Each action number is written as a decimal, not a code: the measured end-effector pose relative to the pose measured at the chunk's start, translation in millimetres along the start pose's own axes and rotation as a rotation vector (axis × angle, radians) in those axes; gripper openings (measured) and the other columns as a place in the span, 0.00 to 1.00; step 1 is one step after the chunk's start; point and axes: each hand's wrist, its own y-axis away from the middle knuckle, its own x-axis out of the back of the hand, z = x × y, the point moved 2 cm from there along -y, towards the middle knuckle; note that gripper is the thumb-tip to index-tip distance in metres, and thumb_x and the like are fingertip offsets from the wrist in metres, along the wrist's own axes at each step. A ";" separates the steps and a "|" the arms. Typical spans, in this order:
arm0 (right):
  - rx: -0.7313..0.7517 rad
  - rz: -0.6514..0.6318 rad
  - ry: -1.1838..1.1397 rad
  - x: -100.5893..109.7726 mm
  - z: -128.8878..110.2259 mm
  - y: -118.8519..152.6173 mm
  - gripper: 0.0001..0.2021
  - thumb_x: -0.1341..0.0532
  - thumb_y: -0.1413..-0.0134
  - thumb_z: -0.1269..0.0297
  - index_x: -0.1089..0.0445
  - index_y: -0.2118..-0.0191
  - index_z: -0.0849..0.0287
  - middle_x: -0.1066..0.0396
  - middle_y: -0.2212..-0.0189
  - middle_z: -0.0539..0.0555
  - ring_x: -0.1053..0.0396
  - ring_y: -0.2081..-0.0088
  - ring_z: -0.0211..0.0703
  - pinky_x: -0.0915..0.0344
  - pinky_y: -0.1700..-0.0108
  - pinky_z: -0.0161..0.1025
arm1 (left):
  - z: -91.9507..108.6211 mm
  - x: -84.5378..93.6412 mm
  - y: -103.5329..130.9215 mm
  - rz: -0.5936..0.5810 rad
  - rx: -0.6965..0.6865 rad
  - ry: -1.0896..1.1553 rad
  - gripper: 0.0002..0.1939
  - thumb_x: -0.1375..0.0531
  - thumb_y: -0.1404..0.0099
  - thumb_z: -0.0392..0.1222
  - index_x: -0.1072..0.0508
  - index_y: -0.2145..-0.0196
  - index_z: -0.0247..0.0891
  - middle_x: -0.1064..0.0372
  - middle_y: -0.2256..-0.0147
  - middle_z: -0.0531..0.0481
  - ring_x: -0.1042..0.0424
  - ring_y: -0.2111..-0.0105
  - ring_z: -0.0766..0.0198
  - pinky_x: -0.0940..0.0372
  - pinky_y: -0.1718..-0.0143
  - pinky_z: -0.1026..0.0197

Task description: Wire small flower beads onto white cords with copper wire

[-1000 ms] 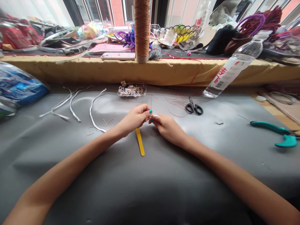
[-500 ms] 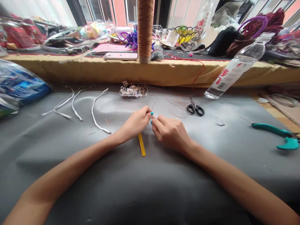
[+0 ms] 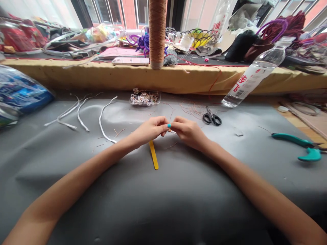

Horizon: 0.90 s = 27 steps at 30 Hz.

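My left hand (image 3: 153, 130) is closed, thumb and fingers pinching a short piece of white cord (image 3: 173, 132) whose end pokes out between the two hands. Close against it, my right hand (image 3: 189, 132) has its fingertips pressed together on a thin brown thread (image 3: 170, 116) that sticks up between the hands. Fingers cover most of the small work, so its exact shape is hidden. Below the left hand, a yellow flat stick (image 3: 154, 156) lies on the grey mat (image 3: 163, 204).
A clear box of small ornaments (image 3: 144, 98) sits beyond the hands. White cords (image 3: 102, 119) lie left. Black scissors (image 3: 212, 118), a tilted water bottle (image 3: 255, 75) and teal pliers (image 3: 293, 139) are right. A cluttered ledge (image 3: 107, 73) with a wrapped post (image 3: 156, 34) runs behind.
My right hand has risen slightly and turned, its fingertips now above the white cord instead of at its end. My left thumb has moved down and right.
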 end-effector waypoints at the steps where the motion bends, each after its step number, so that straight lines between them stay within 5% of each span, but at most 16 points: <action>1: 0.043 -0.009 0.120 1.2 1.6 0.8 0.13 0.51 0.44 0.71 0.30 0.69 0.59 0.37 0.75 0.50 0.46 0.77 0.33 0.51 0.74 0.31 | -1.6 -0.7 -0.7 -0.022 0.013 -0.060 0.07 0.48 0.41 0.41 0.38 0.74 0.35 0.43 0.80 0.57 0.48 0.82 0.74 0.54 0.81 0.69; 7: 0.224 0.041 0.510 8.1 -4.6 1.1 0.16 0.53 0.44 0.75 0.29 0.71 0.60 0.35 0.76 0.51 0.49 0.78 0.34 0.54 0.73 0.34 | -7.7 -2.3 -3.4 0.020 0.011 -0.339 0.07 0.51 0.41 0.38 0.38 0.76 0.37 0.40 0.80 0.56 0.41 0.77 0.70 0.49 0.76 0.67; 27: 0.141 0.230 0.631 16.8 -31.6 3.9 0.14 0.51 0.45 0.71 0.35 0.79 0.61 0.38 0.80 0.51 0.50 0.78 0.36 0.53 0.73 0.36 | -6.5 -3.3 0.4 0.164 -0.055 -0.415 0.06 0.54 0.37 0.39 0.43 0.71 0.39 0.39 0.77 0.55 0.41 0.76 0.68 0.48 0.72 0.65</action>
